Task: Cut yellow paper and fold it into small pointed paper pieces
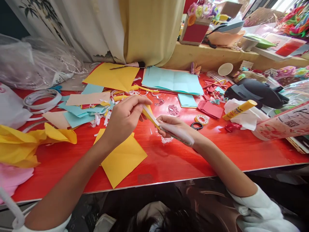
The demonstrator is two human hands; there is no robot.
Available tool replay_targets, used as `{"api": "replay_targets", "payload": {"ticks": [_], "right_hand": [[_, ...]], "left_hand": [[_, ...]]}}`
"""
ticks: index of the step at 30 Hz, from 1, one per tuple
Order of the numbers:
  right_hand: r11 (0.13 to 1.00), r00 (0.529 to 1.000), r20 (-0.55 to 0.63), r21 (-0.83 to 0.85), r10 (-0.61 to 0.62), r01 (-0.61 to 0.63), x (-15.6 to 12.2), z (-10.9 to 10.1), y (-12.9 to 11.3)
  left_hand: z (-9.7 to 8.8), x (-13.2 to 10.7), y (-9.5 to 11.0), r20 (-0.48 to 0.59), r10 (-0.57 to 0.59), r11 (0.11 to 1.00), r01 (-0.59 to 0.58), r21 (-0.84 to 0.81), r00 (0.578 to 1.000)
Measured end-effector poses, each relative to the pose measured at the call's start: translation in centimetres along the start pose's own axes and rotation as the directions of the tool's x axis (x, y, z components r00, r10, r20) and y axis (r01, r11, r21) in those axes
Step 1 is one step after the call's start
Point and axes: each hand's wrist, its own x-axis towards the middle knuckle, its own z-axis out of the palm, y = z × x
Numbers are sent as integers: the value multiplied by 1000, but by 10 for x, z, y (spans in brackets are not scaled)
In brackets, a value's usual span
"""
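Observation:
My left hand (126, 114) is closed in a pinch on a narrow yellow paper strip (150, 116) above the red table (169, 161). My right hand (175, 127) is closed around a white pen-shaped tool (180, 135), whose tip meets the strip. A yellow paper square (122, 159) lies on the table under my left wrist. Small white paper scraps (166, 139) lie just below my right hand.
Yellow (112, 77) and teal paper sheets (172, 80) lie at the back. A tape roll (42, 98) sits at left, small tape rings (201, 120) and red folded pieces (210, 109) at right. A yellow glue stick (238, 110) rests on white tissue. A black device (256, 91) stands far right.

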Motion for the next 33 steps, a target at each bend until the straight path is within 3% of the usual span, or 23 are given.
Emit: {"api": "replay_targets", "payload": {"ticks": [6, 16, 26, 33], "right_hand": [[977, 996, 84, 212, 17, -35, 0, 8, 1], [980, 997, -38, 189, 66, -57, -3, 14, -4], [980, 999, -32, 196, 43, -36, -2, 13, 1], [980, 998, -47, 198, 31, -21, -1, 14, 4]], "left_hand": [[9, 0, -6, -15, 11, 999, -10, 46, 1000], [14, -4, -7, -62, -35, 999, 33, -36, 997], [18, -4, -17, -18, -19, 999, 18, -29, 1000], [23, -6, -12, -72, -15, 989, 4, -150, 997]]}}
